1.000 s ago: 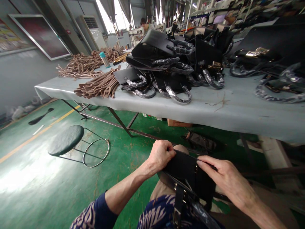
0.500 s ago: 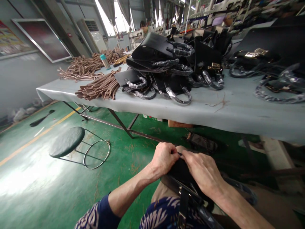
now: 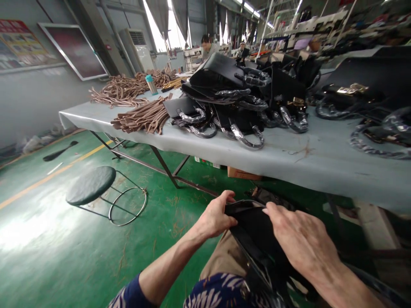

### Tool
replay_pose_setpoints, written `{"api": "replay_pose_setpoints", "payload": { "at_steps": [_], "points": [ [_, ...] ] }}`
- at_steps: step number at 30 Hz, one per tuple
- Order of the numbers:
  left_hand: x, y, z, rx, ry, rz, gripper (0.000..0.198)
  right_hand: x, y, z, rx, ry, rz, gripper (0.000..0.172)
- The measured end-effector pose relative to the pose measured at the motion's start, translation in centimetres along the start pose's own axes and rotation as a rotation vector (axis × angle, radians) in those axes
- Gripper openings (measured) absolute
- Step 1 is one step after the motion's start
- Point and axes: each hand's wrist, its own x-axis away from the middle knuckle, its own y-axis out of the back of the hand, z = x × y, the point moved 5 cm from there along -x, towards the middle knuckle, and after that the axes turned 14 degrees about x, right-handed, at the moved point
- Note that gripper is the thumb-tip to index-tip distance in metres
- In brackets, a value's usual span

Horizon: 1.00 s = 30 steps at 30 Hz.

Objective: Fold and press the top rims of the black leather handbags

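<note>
A black handbag (image 3: 253,226) rests on my lap, its upper edge turned away from me and spread between both hands. My left hand (image 3: 216,216) grips the left end of that edge, thumb on the near side and fingers beyond it. Closed on the right part of the edge is my right hand (image 3: 298,233), its back toward me and most of its fingertips hidden. Buckles and straps low on the handbag are partly covered by my right forearm and blurred.
A grey-covered table (image 3: 205,147) runs across in front, with piled black handbags (image 3: 221,72), brown leather strips (image 3: 144,115) and a turquoise-capped bottle (image 3: 150,84). At left a round stool (image 3: 91,184) stands on the green floor. A co-worker (image 3: 207,47) sits far back.
My hands have moved apart along the handbag's edge, the right one going rightward. The edge now spreads wider between them. The view has shifted slightly.
</note>
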Motion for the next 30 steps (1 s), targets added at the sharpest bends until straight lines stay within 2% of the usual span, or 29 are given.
{"api": "replay_pose_setpoints", "payload": {
  "at_steps": [3,6,10,12,13,15,17,20,24,30],
  "points": [
    [-1.9,-0.6,0.3,0.139,-0.047,0.065,0.051,0.0,0.5,-0.6,0.032,-0.006,-0.005,0.023],
    [-3.9,-0.3,-0.3,0.158,-0.033,0.115,0.048,0.2,0.2,-0.9,-0.016,-0.013,0.084,0.016],
    [-5.6,0.3,-1.5,0.139,-0.025,0.366,0.045,0.9,-0.6,-1.5,-0.079,-0.083,0.211,0.021],
    [-5.5,0.3,-1.7,0.172,-0.049,0.474,0.039,1.5,-1.2,-1.7,-0.092,-0.118,0.246,0.023],
    [-5.2,0.3,-1.6,0.197,-0.062,0.490,0.037,1.8,-1.6,-1.8,-0.093,-0.132,0.258,0.022],
    [-4.4,0.3,-1.4,0.216,-0.096,0.435,0.038,2.3,-2.2,-1.8,-0.086,-0.148,0.277,0.020],
    [-3.5,0.3,-1.3,0.154,-0.157,0.330,0.039,2.7,-2.6,-1.6,-0.077,-0.152,0.294,0.020],
    [-2.2,0.4,-2.0,-0.012,-0.312,0.219,0.027,2.8,-2.9,-1.2,-0.065,-0.144,0.294,0.023],
    [-1.4,0.3,-3.0,-0.207,-0.480,0.230,0.015,2.4,-2.8,-0.9,-0.056,-0.136,0.253,0.023],
    [-1.4,-0.1,-3.2,-0.299,-0.497,0.223,0.009,2.1,-2.6,-1.2,-0.081,-0.157,0.321,0.022]
  ]
}}
